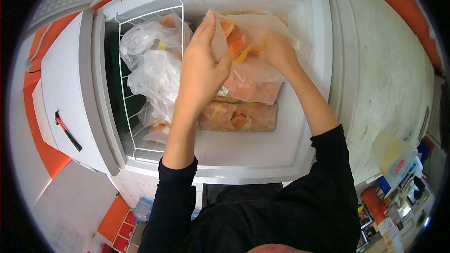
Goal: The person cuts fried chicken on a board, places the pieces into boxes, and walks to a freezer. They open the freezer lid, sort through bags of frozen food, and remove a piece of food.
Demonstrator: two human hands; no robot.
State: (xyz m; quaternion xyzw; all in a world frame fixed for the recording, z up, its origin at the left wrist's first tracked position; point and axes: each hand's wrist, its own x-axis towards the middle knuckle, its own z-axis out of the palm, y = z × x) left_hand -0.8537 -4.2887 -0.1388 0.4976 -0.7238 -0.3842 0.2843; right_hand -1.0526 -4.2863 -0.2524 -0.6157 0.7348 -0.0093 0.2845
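Two hands hold one clear plastic bag point(243, 30) of orange pieces above the open chest freezer point(262, 168). The left hand point(201, 68) has its fingers point(208, 23) stretched up along the bag's left edge, with the thumb pressed against it. The right hand point(279, 51) is closed on the bag's right side, its fingertips hidden behind the plastic. Just under the bag, frozen packs point(239, 116) of orange food lie stacked on the freezer's white floor. Beside them on the left, a white wire basket point(140, 152) holds crumpled white bags point(157, 77). Further left, the freezer lid point(61, 89) stands open, with a black and red handle point(67, 132) on it.
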